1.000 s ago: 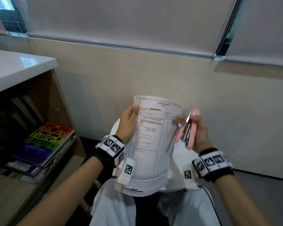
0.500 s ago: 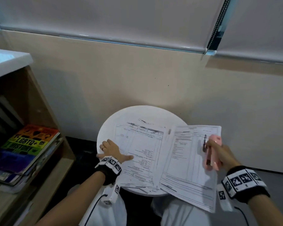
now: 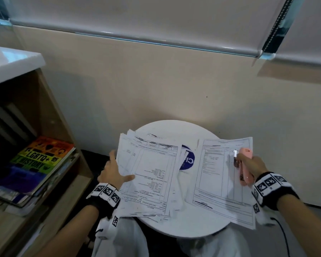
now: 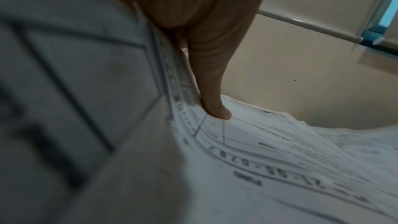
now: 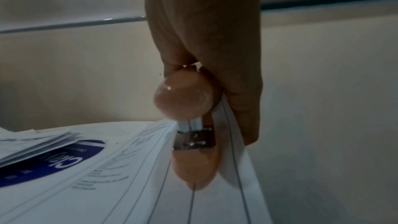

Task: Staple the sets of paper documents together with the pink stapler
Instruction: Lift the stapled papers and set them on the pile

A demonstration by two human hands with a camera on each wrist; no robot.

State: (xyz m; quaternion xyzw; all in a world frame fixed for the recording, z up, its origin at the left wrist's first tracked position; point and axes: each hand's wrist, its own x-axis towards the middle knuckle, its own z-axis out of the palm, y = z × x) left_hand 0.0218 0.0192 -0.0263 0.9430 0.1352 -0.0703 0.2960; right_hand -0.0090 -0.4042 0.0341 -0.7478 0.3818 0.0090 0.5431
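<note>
A round white table (image 3: 174,130) carries a fanned stack of printed documents (image 3: 152,175) on its left half. My left hand (image 3: 115,173) holds that stack at its left edge. The thumb (image 4: 215,105) presses on the top sheet (image 4: 280,159), and the near sheets curl up over the palm. A separate document set (image 3: 215,175) lies on the right and overhangs the table's edge. My right hand (image 3: 254,165) grips the pink stapler (image 3: 246,164) at that set's right margin. The stapler (image 5: 185,98) has its metal mouth at the paper (image 5: 129,185), and the fingers are behind the sheet.
A blue round label (image 3: 188,160) shows on the table between the two piles. A wooden shelf unit with a white top (image 3: 7,62) stands at the left and holds stacked books (image 3: 43,156). The wall is just behind the table. My white-clad knees (image 3: 130,238) are under its near edge.
The document held up in both hands has come down to the table's right side, still in the right hand with the stapler. The left hand moved onto the left stack and now lifts its edge.
</note>
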